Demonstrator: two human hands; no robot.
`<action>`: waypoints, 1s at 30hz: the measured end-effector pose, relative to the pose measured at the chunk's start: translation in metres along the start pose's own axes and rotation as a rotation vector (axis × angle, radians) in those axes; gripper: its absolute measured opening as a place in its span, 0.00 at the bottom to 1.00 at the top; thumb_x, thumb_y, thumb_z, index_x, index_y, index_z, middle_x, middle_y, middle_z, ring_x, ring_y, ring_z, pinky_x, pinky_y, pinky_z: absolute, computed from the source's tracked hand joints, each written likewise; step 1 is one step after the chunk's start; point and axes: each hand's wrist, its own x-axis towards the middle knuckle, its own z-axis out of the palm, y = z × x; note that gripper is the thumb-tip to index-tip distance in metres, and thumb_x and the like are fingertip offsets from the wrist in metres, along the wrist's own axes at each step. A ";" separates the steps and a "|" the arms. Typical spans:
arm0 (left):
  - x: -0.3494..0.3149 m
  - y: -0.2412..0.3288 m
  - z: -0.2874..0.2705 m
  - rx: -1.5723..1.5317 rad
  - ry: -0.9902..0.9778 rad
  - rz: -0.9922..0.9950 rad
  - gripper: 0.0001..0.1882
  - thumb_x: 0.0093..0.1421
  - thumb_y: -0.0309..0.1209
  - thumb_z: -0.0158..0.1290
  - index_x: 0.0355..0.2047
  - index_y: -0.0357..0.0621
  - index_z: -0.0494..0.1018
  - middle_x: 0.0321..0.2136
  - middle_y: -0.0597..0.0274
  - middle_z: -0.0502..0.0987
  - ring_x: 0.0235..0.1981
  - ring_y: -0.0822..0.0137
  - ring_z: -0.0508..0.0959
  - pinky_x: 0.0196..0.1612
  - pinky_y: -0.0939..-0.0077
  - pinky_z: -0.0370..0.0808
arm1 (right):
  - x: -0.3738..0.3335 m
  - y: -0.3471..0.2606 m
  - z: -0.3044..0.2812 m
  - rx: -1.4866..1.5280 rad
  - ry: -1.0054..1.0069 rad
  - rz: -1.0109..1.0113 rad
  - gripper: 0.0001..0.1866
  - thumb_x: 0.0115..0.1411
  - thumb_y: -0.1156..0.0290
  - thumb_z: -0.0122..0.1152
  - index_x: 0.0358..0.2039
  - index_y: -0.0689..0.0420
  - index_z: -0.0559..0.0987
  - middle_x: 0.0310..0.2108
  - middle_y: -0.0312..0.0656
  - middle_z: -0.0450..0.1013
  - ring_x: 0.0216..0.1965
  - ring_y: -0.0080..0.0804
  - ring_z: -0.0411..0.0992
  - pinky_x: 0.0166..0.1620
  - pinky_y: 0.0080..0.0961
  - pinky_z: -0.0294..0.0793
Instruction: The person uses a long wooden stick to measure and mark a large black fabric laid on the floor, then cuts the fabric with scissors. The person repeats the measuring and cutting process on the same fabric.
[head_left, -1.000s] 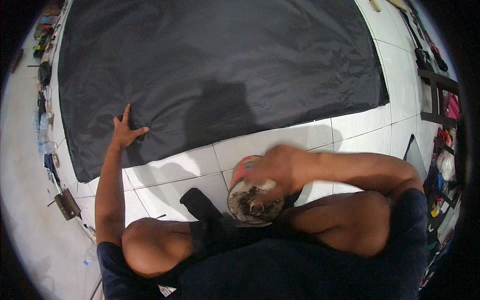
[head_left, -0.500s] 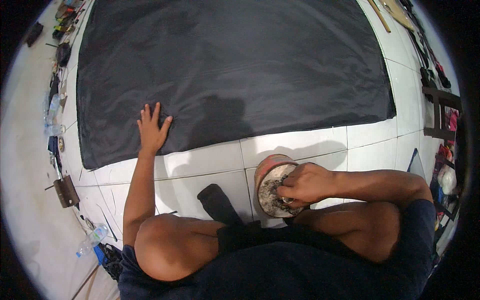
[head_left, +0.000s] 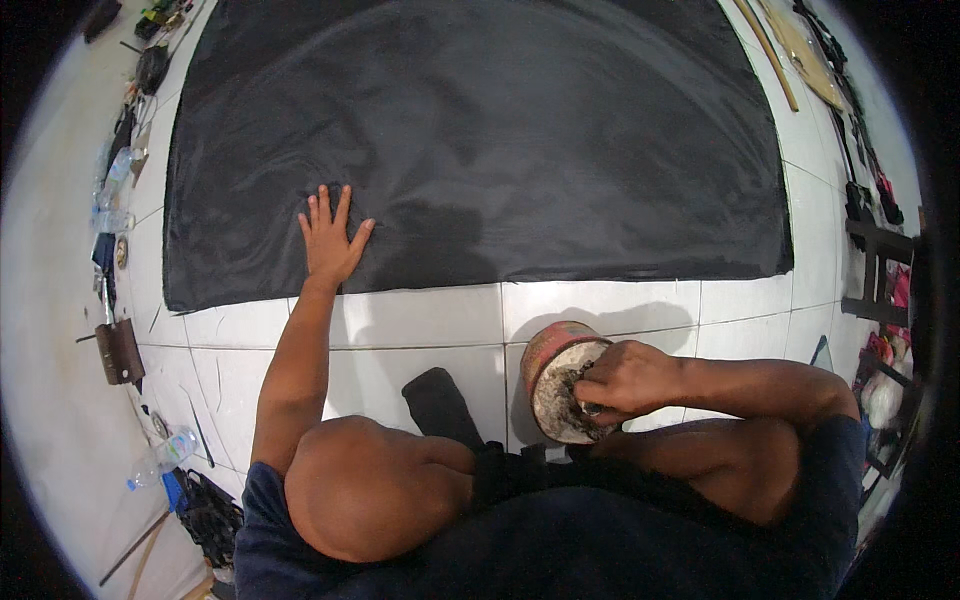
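Note:
A large black cloth sheet lies spread over the white tiled floor in front of me. My left hand rests flat on it, fingers spread, close to its near edge on the left. Between my knees and the cloth, a reddish round tub stands tilted, its pale top streaked with dark smears. My right hand is closed, knuckles up, over that top. Its fingertips are down at the dark smears, and whatever they grip is hidden. A dark, round-ended shape lies on the tiles left of the tub.
Plastic bottles, a brown metal piece and other clutter line the left wall. Along the right side are a dark frame, pink and white bundles, and a wooden stick beside the cloth.
My left hand has slid a little forward and right over the cloth, still flat. My right hand stays closed at the tub's top. The whole view has shifted slightly.

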 end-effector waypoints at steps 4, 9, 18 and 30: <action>-0.003 -0.004 0.001 0.023 -0.018 -0.005 0.39 0.66 0.58 0.45 0.72 0.59 0.49 0.73 0.47 0.41 0.73 0.43 0.41 0.70 0.39 0.36 | -0.004 -0.002 -0.005 0.059 0.041 0.053 0.18 0.53 0.58 0.65 0.35 0.57 0.70 0.27 0.46 0.75 0.30 0.47 0.77 0.32 0.42 0.77; -0.004 -0.002 0.002 0.036 0.010 0.000 0.39 0.65 0.56 0.46 0.72 0.59 0.50 0.73 0.47 0.42 0.73 0.43 0.42 0.70 0.39 0.36 | -0.007 0.008 -0.026 0.117 0.409 0.300 0.20 0.52 0.53 0.69 0.30 0.56 0.73 0.17 0.47 0.71 0.23 0.52 0.75 0.28 0.44 0.74; -0.002 -0.001 0.005 0.026 0.029 0.009 0.41 0.64 0.62 0.45 0.72 0.59 0.51 0.72 0.44 0.44 0.73 0.42 0.43 0.70 0.40 0.37 | 0.025 0.054 -0.087 0.073 0.760 0.578 0.19 0.52 0.60 0.71 0.35 0.61 0.76 0.17 0.46 0.76 0.19 0.34 0.79 0.23 0.29 0.76; -0.010 -0.001 -0.004 -0.052 0.064 0.020 0.42 0.61 0.63 0.48 0.70 0.59 0.55 0.71 0.43 0.45 0.71 0.39 0.46 0.69 0.37 0.42 | 0.073 0.090 -0.100 0.220 0.841 0.778 0.17 0.55 0.67 0.69 0.38 0.63 0.74 0.32 0.48 0.79 0.34 0.30 0.79 0.37 0.27 0.77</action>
